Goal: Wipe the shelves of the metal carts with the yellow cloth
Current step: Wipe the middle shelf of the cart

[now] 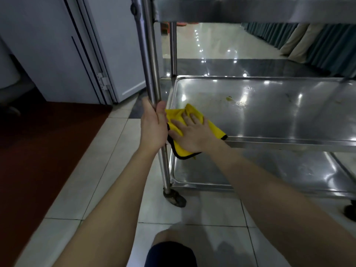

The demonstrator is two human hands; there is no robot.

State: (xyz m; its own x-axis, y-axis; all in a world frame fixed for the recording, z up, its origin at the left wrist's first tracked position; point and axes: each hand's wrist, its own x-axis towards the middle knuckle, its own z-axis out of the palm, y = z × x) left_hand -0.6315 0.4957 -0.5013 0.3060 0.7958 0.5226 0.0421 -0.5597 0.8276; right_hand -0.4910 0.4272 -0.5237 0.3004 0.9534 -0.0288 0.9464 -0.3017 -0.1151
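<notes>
Door: white panel door (57,45) at the far left, with a hinge (103,83) on its edge
Floor strip: dark red band (38,151) running beside the pale tiled floor (115,170)
Post: upright steel post (152,74) at the near left corner of the metal cart
Left hand: the left hand (154,126) grips the post, fingers and thumb curled round it at about the height of the middle shelf
Caster: dark wheel (175,198) at the foot of the post, on the tiles
Yellow cloth: the yellow cloth (192,110) lies crumpled on the near left corner of the middle shelf, its black-trimmed edge hanging over the front rim
Right hand: the right hand (190,133) lies flat on the cloth, fingers straight and slightly spread, pressing it onto the shelf
Stain: yellowish smear (229,98) farther back on the shelf, apart from the cloth
Middle shelf: shiny steel tray (269,112) with a raised rim
Lower shelf: similar tray (269,166) beneath
Top shelf: steel edge (250,12) overhead
Curtains: blue-green folds (327,39) at the far right
</notes>
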